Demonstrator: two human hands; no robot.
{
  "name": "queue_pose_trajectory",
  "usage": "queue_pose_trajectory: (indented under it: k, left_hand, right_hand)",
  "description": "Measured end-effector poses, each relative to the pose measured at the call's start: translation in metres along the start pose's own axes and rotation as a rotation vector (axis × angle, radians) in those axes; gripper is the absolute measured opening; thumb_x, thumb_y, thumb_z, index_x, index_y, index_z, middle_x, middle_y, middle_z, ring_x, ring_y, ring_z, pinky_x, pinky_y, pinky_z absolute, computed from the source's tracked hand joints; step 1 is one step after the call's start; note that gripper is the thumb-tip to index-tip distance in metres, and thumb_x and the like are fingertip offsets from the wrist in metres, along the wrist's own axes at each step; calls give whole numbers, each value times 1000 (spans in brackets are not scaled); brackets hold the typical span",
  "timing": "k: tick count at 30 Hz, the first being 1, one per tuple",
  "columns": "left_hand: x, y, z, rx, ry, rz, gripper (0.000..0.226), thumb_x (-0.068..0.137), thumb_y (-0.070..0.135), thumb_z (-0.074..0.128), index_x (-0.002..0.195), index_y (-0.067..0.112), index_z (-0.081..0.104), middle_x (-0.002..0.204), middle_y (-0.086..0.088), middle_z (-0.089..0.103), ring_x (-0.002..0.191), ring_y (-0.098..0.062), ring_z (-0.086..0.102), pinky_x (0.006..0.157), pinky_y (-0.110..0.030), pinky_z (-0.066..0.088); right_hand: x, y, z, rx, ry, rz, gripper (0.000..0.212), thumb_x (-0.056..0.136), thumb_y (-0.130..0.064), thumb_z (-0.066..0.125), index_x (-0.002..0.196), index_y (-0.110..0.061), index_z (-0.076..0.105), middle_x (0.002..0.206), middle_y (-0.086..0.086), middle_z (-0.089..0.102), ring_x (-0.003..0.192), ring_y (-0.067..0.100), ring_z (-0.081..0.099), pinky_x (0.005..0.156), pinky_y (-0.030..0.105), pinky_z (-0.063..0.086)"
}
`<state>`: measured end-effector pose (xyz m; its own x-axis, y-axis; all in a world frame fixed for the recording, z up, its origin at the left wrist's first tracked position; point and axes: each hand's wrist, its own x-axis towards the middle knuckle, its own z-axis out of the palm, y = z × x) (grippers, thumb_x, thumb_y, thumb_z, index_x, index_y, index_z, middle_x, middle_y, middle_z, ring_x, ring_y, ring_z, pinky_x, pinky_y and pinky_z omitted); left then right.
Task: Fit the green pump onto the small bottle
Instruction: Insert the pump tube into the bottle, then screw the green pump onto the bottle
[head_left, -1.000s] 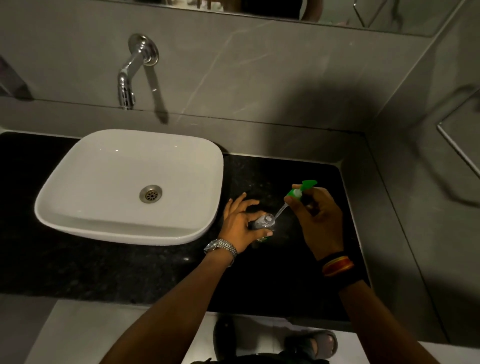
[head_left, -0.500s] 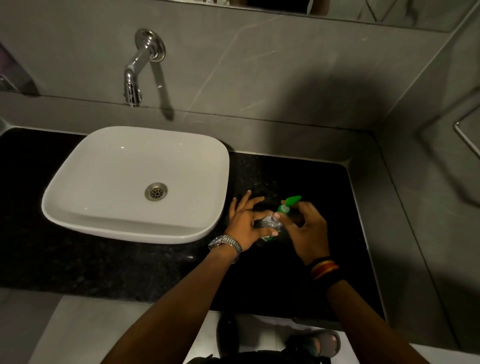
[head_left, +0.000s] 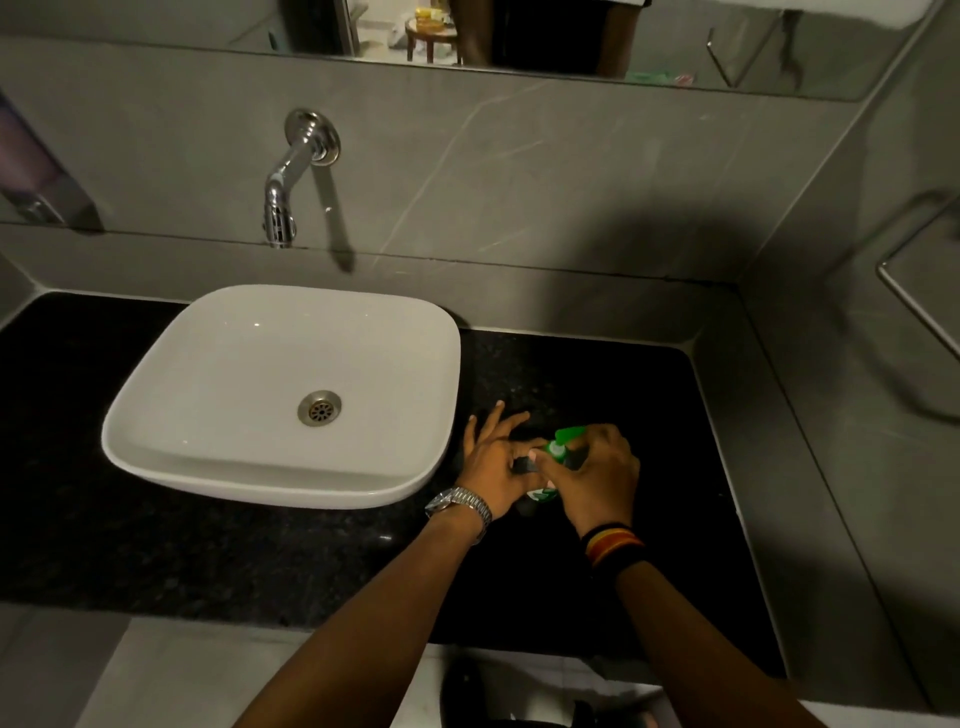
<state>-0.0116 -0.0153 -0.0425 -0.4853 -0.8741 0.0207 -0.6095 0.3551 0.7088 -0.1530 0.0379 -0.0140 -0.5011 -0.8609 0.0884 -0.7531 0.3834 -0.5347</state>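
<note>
The small bottle (head_left: 540, 492) stands on the black countertop (head_left: 649, 415), right of the basin, mostly hidden by my hands; only a green and white bit of its label shows. My left hand (head_left: 496, 467) grips it from the left with thumb and forefinger, the other fingers spread. The green pump (head_left: 563, 441) sits on top of the bottle's neck, its nozzle pointing away to the right. My right hand (head_left: 595, 475) is closed around the pump's collar. The dip tube is out of sight.
A white basin (head_left: 218, 457) stands on the counter to the left, under a chrome wall tap (head_left: 291, 176). Grey tiled walls close the back and right side. A metal rail (head_left: 914, 291) hangs on the right wall. A mirror runs above.
My right hand has brought the pump down from above the bottle onto its neck, so the tube no longer shows. My left hand has kept hold of the bottle.
</note>
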Motion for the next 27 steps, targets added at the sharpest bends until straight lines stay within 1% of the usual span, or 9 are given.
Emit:
queue_pose_trajectory:
  k: [4, 6, 9, 13, 15, 17, 20, 24, 27]
  left_hand:
    - [-1, 1, 0, 1, -12, -4, 45, 81, 42, 78, 124, 30, 71, 160, 5, 37, 156, -18, 4, 122, -46, -13]
    - [1, 0, -1, 11, -22, -7, 50, 81, 44, 77, 128, 32, 68, 160, 6, 37, 156, -18, 3, 121, -46, -14]
    - [4, -2, 0, -6, -44, -18, 54, 80, 52, 76, 130, 35, 66, 160, 9, 36, 156, -17, 1, 122, -47, -15]
    - [5, -7, 3, -3, -37, -8, 54, 79, 55, 75, 129, 36, 67, 159, 10, 38, 156, -16, 2, 120, -45, -16]
    - [5, -9, 5, -8, -27, -4, 54, 79, 54, 75, 129, 36, 67, 158, 10, 39, 156, -15, 2, 120, -44, -17]
    - [5, -10, 6, -15, -26, -10, 54, 78, 55, 75, 128, 36, 66, 158, 10, 40, 156, -15, 2, 119, -44, -18]
    - [5, -9, 5, -18, -26, -20, 55, 77, 55, 76, 129, 38, 65, 157, 10, 40, 156, -16, 2, 120, -46, -17]
    - [3, -8, 7, 6, 9, -8, 55, 77, 55, 76, 127, 34, 68, 156, 8, 43, 156, -18, 5, 120, -47, -16]
    - [1, -7, 8, 23, 25, -3, 56, 78, 56, 75, 129, 35, 66, 156, 7, 43, 156, -19, 5, 120, -47, -16]
  right_hand:
    - [1, 4, -2, 89, -104, 49, 69, 59, -64, 80, 111, -21, 68, 129, 2, 56, 122, 22, 54, 105, 41, 45]
    - [3, 15, -8, 341, -226, -15, 65, 68, -49, 83, 125, -24, 65, 139, -7, 49, 131, 15, 48, 110, 33, 40]
    - [8, 23, -13, 394, -277, -89, 38, 76, -26, 81, 114, -22, 73, 128, -9, 59, 126, 19, 56, 107, 36, 46]
    - [11, 14, -15, 335, -191, 1, 42, 61, -42, 89, 86, -18, 66, 100, 0, 62, 100, 21, 61, 90, 42, 52]
    - [13, 16, -17, 351, -211, -28, 46, 59, -45, 90, 91, -21, 66, 106, -4, 58, 103, 16, 59, 92, 35, 50]
    - [15, 21, -18, 365, -295, -107, 49, 68, -34, 87, 113, -22, 70, 123, -10, 52, 118, 10, 53, 100, 24, 42]
    - [15, 23, -19, 361, -307, -186, 32, 75, -15, 81, 106, -19, 77, 121, -11, 58, 121, 16, 57, 102, 25, 46]
    - [17, 14, -20, 225, -196, -105, 35, 63, -43, 86, 80, -21, 65, 96, -4, 61, 97, 19, 60, 87, 39, 51]
    - [16, 17, -21, 257, -253, -85, 42, 63, -49, 86, 94, -26, 68, 111, -3, 58, 107, 16, 57, 95, 36, 48]
